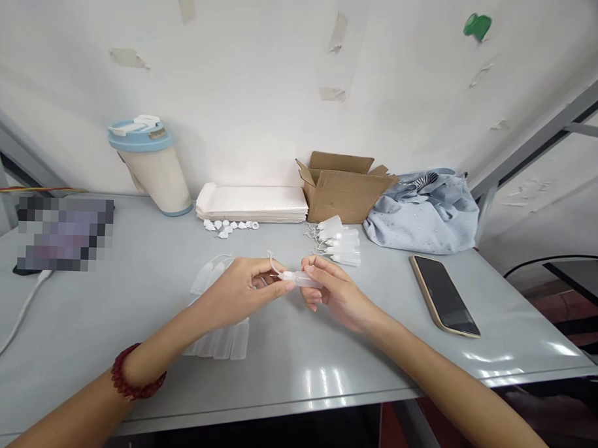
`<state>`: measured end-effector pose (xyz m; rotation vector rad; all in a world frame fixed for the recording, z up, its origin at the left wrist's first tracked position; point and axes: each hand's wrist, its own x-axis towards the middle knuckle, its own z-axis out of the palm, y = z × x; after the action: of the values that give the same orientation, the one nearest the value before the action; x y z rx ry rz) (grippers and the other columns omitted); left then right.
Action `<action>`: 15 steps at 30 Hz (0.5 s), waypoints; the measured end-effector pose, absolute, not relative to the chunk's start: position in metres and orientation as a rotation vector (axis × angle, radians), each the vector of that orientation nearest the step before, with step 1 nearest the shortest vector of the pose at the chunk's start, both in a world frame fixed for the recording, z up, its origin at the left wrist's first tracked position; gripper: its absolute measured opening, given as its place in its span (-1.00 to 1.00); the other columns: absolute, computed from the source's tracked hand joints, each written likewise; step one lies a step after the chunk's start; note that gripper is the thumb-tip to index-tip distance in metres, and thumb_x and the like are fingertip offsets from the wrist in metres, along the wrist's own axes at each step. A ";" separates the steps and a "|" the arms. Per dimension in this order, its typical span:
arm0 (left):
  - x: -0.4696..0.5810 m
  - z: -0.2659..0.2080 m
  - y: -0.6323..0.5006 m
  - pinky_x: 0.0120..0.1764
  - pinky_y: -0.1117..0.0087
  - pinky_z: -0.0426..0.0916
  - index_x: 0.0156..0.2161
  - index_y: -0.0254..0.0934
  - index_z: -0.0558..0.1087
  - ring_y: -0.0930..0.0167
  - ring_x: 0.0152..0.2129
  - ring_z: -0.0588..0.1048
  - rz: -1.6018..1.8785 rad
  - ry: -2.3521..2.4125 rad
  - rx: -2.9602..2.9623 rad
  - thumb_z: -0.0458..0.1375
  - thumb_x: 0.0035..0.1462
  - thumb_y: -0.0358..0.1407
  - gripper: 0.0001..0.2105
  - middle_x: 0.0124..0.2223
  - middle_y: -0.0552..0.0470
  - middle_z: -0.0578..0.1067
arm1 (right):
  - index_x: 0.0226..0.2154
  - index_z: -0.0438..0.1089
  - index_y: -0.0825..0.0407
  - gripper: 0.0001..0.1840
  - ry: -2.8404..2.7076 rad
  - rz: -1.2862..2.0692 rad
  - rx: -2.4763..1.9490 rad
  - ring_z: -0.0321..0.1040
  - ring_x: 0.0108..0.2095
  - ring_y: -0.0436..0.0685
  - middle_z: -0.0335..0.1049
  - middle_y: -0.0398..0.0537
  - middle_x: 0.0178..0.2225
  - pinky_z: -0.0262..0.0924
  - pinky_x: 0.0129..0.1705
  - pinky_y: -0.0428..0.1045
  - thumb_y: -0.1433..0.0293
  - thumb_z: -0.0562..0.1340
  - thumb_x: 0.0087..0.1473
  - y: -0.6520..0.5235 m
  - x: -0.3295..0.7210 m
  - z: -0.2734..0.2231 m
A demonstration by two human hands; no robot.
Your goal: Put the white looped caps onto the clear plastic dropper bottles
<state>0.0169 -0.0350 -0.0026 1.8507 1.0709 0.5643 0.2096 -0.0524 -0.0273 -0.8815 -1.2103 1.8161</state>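
Note:
Between both hands, over the middle of the table, a small translucent plastic squeeze bottle (307, 280) lies on its side with its white neck pointing left. My left hand (240, 287) pinches the white neck end, where a thin pale strap curls up. Wrapped about the bottle's body are the fingers of my right hand (343, 292). Partly hidden under my left hand and forearm are several similar bottles (239, 339). Behind my right hand lies a pile of bottles with thin straps (345, 243). Small white caps (224, 226) sit in a cluster farther back.
Along the wall stand a cream tumbler with a blue lid (156, 173), a stack of flat white packets (255, 204), an open cardboard box (342, 198) and a light blue cloth bag (421, 218). A phone (446, 296) lies right; a blurred-out device (66, 235) with a white cable lies left.

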 end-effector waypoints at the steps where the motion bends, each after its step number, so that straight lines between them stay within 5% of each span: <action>1: 0.017 -0.002 -0.035 -0.54 0.50 0.20 -0.37 -0.26 0.48 0.48 -0.61 0.31 0.555 1.058 1.848 0.10 0.09 -0.08 -0.72 -0.56 0.13 0.39 | -0.36 0.13 -0.01 -0.73 -1.255 1.775 -0.901 -0.05 -0.57 -0.05 -0.01 -0.29 -0.61 -0.02 -0.47 -0.10 0.16 0.16 0.13 -0.053 0.209 -0.027; 6: 0.014 -0.005 -0.033 -0.51 0.49 0.25 -0.53 -0.29 0.41 0.46 -0.59 0.38 0.506 1.054 1.768 0.07 0.11 -0.10 -0.67 -0.54 0.09 0.42 | -0.29 0.15 -0.01 -0.72 -1.507 1.533 -0.984 -0.01 -0.54 -0.03 0.07 -0.27 -0.57 -0.01 -0.46 -0.09 0.16 0.17 0.12 -0.055 0.208 -0.026; 11: 0.013 -0.007 -0.028 -0.45 0.48 0.28 -0.53 -0.29 0.41 0.49 -0.63 0.38 0.470 1.000 1.640 0.05 0.14 -0.16 -0.69 -0.57 0.12 0.43 | -0.22 0.23 0.01 -0.74 -1.641 1.294 -1.077 0.10 -0.42 0.00 0.19 -0.13 -0.35 0.05 -0.41 -0.08 0.17 0.16 0.13 -0.057 0.209 -0.030; 15: 0.013 -0.007 -0.028 -0.43 0.47 0.29 -0.51 -0.29 0.42 0.50 -0.63 0.38 0.464 0.964 1.567 0.04 0.16 -0.17 -0.69 -0.57 0.12 0.42 | -0.20 0.28 0.03 -0.72 -1.675 1.207 -1.089 0.12 -0.42 0.01 0.22 -0.12 -0.36 0.06 -0.37 -0.05 0.18 0.14 0.15 -0.056 0.209 -0.033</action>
<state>0.0134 -0.0280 -0.0066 1.5670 0.9643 0.4644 0.2091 -0.0565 -0.0325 -1.0889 -1.6754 1.2066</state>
